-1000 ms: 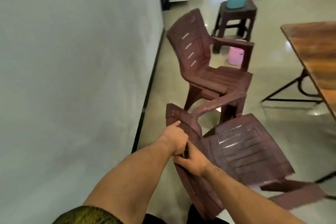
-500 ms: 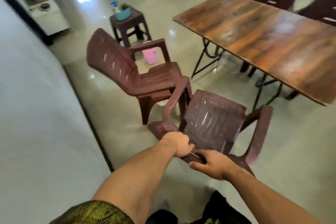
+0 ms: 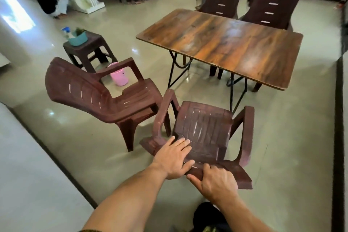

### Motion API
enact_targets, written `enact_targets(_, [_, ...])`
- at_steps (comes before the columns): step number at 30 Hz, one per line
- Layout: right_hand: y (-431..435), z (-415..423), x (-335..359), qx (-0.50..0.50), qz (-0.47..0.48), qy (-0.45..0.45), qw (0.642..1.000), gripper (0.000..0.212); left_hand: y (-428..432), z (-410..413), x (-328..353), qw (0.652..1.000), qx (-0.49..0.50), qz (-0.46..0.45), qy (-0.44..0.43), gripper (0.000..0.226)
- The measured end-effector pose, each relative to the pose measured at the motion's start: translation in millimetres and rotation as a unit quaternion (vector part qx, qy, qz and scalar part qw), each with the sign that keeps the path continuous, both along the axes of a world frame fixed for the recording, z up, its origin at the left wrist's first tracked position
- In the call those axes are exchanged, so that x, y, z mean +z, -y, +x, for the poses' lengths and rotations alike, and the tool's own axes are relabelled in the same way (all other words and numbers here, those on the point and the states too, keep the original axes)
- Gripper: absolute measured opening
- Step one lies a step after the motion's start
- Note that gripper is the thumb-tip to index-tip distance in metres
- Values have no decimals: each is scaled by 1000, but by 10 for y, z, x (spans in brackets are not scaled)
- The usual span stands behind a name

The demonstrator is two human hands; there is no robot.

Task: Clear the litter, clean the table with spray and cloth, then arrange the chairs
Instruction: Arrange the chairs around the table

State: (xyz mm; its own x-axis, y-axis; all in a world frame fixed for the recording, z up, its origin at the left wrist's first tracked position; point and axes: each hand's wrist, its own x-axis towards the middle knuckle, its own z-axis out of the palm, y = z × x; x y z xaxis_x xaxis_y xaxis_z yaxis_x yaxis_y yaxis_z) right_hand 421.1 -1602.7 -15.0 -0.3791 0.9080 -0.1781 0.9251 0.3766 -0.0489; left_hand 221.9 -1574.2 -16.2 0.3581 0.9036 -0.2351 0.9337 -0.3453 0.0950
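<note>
Both bare forearms extend forward from the near edge. Left hand (image 3: 172,158): palm down, fingers straight and spread flat, pointing far-right. Right hand (image 3: 216,184): just right of the left, fingers curled in a clamping grip, thumb pointing left

A single wide-angle head-worn camera looks forward and steeply down over both forearms, close above the left hand (image 3: 172,158) and right hand (image 3: 216,184) on the near chair (image 3: 203,130). Beyond it, the table (image 3: 222,43) fills mid-frame; the room's far wall runs along the top edge.
</note>
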Motion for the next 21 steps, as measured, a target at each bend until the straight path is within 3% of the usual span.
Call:
enact_targets(16, [-1382,-275,83,-87,35,-29,995,87,-1491,-102,87,998,70,4,-8,62])
enact_targets(21, [-1719,8,78,-113,40,-28,992,87,-1807,179,107,999,39,-11,9,63])
